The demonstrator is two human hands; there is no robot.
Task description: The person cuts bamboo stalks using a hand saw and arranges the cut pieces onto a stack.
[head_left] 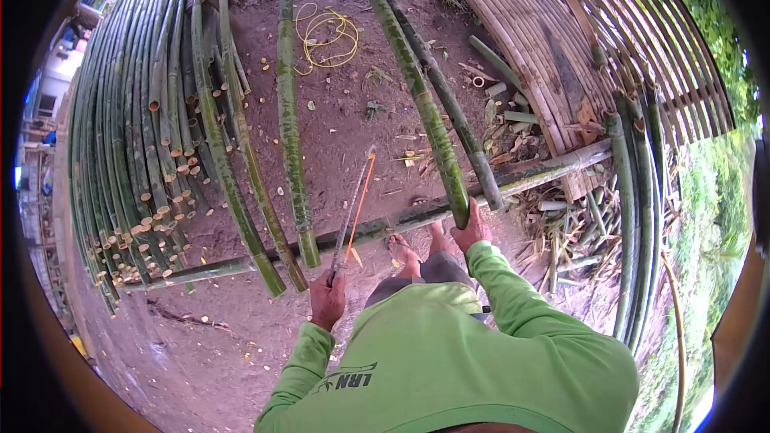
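My left hand (327,301) is closed round the handle of a saw (358,205) with a thin blade and an orange-red frame, its tip pointing forward over the dirt. My right hand (472,229) grips the near end of a thick green bamboo pole (425,108), which lies across a horizontal bamboo rail (361,232). A darker pole (461,124) lies just right of the held one. Another thick green pole (289,112) and thinner ones (220,148) rest over the rail further left.
Stacked bamboo poles (120,128) fill the left side. A yellow cord (349,32) lies coiled on the dirt. Slatted bamboo panels (529,48) stand at the upper right, above offcuts (589,216). Upright poles (638,216) are at the right. My feet (407,256) are behind the rail.
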